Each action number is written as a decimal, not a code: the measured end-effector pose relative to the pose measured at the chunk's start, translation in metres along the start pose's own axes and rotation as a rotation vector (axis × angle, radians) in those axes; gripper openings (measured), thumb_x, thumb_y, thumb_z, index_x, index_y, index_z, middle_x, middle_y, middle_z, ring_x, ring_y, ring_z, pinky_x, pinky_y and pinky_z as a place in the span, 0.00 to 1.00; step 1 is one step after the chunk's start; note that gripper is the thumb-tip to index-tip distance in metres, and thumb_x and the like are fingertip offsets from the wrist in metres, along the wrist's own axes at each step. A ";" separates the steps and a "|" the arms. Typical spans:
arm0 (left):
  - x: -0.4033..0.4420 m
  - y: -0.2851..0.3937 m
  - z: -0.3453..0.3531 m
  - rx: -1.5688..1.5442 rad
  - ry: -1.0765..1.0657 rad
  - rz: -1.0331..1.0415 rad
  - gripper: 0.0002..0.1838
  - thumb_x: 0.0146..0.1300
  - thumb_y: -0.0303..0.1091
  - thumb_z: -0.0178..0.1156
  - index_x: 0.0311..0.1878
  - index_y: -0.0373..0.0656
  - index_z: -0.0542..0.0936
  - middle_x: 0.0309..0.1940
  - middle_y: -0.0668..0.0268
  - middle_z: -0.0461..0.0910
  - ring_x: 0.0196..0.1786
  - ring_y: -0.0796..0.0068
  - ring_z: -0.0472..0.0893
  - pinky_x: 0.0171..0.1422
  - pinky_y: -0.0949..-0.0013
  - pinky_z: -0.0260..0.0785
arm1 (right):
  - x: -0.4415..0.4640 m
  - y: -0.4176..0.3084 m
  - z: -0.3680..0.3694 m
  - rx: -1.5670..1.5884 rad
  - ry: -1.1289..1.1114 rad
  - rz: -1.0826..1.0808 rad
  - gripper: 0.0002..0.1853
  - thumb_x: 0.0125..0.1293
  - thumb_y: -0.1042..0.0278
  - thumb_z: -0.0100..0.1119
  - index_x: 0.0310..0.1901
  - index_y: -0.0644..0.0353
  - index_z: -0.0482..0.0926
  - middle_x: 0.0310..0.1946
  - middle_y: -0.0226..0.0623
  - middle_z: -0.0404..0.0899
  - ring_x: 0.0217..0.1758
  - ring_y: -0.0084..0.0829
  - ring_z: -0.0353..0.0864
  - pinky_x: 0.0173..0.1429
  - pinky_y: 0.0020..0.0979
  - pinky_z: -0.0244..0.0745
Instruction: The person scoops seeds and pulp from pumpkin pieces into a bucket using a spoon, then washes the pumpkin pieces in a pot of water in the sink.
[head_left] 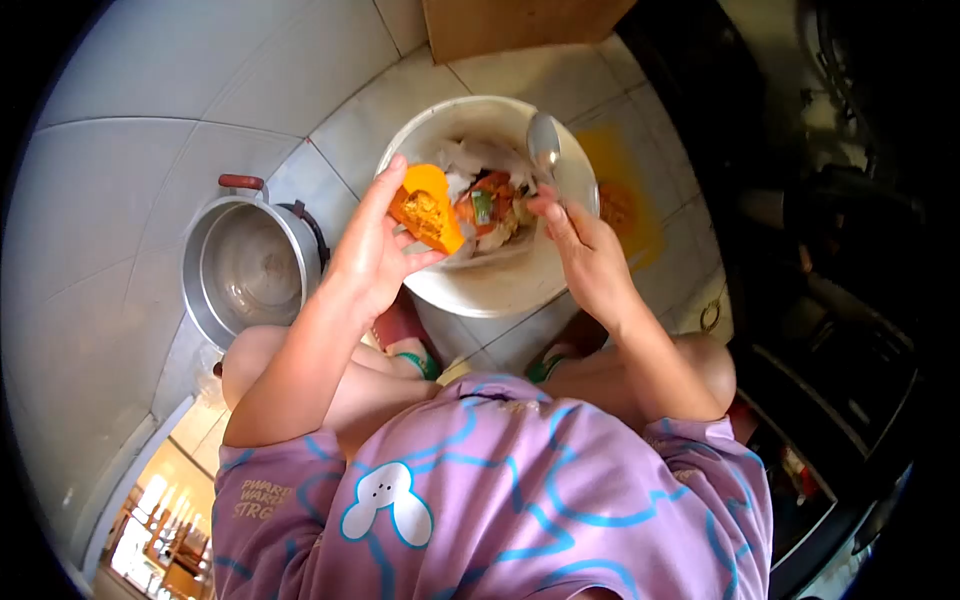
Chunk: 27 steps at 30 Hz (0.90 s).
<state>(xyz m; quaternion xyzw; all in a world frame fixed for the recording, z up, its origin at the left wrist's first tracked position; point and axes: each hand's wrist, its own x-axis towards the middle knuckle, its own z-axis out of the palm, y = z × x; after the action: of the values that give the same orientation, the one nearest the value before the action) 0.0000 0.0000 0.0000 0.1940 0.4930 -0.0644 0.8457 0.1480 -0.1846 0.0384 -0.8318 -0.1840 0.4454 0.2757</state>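
In my left hand (375, 245) is an orange piece of pumpkin (428, 210), its hollow side with stringy pulp turned up. My fingers hold it from beneath, over the left part of a white bucket (420, 285). My right hand (590, 255) grips a metal spoon (543, 140) by its handle, bowl pointing away from me near the bucket's right rim. Most of the handle is hidden by my fingers. The spoon and the pumpkin are apart. Inside the bucket lie mixed food scraps (490, 205) and what looks like whitish plastic.
A metal pot (250, 262) with a red-brown handle stands on the tiled floor at left, near the tiled wall (110, 200). An orange-yellow patch (625, 205) is on the floor right of the bucket. A brown box-like object (520, 25) stands behind it. Dark furniture (830, 330) lines the right.
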 end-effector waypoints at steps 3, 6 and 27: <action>-0.012 0.035 -0.019 0.051 -0.054 0.134 0.42 0.63 0.67 0.55 0.69 0.44 0.62 0.70 0.56 0.63 0.73 0.53 0.61 0.73 0.37 0.53 | 0.018 -0.035 0.043 0.282 -0.020 -0.296 0.22 0.77 0.65 0.47 0.69 0.59 0.65 0.42 0.35 0.80 0.38 0.19 0.74 0.43 0.20 0.71; -0.015 0.034 -0.009 -0.152 -0.258 0.108 0.35 0.70 0.62 0.49 0.67 0.42 0.65 0.64 0.55 0.70 0.66 0.53 0.71 0.70 0.38 0.60 | 0.007 -0.051 0.036 0.345 -0.012 -0.316 0.20 0.76 0.69 0.47 0.67 0.57 0.67 0.40 0.39 0.79 0.34 0.24 0.76 0.41 0.27 0.74; -0.013 0.021 0.005 -0.149 -0.240 0.243 0.25 0.73 0.52 0.49 0.60 0.42 0.71 0.58 0.58 0.74 0.64 0.56 0.72 0.69 0.38 0.62 | 0.014 -0.021 0.035 0.060 0.251 -0.721 0.18 0.64 0.78 0.63 0.55 0.51 0.82 0.27 0.31 0.74 0.28 0.22 0.70 0.33 0.25 0.68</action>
<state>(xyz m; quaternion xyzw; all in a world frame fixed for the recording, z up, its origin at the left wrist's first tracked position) 0.0039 0.0163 0.0193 0.1800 0.3649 0.0523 0.9120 0.1249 -0.1502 0.0272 -0.7532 -0.4166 0.2197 0.4592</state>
